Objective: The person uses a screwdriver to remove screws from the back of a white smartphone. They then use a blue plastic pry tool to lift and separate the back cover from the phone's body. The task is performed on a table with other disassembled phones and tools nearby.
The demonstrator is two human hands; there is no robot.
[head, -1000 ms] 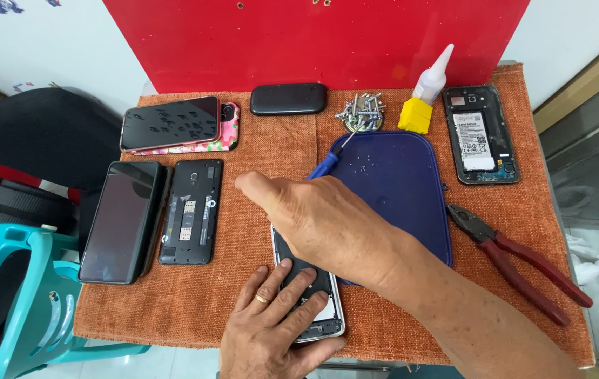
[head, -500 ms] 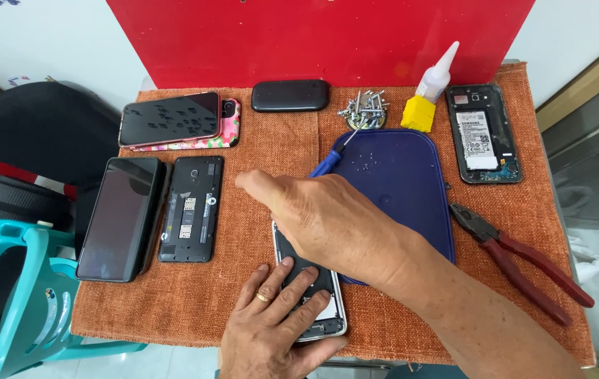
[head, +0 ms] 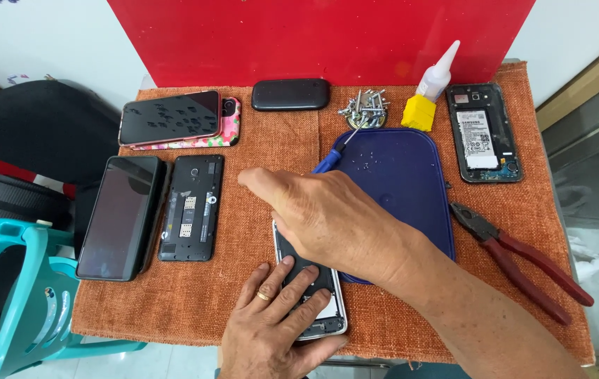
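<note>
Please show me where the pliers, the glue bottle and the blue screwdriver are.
pliers (head: 517, 263): head view, on a red handle.
glue bottle (head: 420, 112): head view, on the yellow body.
blue screwdriver (head: 329, 161): head view, on the handle.

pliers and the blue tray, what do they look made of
Pliers: dark, dull metal head, seemingly steel; handles in glossy red sleeves, probably plastic or rubber. Blue tray: looks like moulded plastic, smooth with a soft sheen, rounded corners and a raised rim. The right hand partly covers it.
</note>
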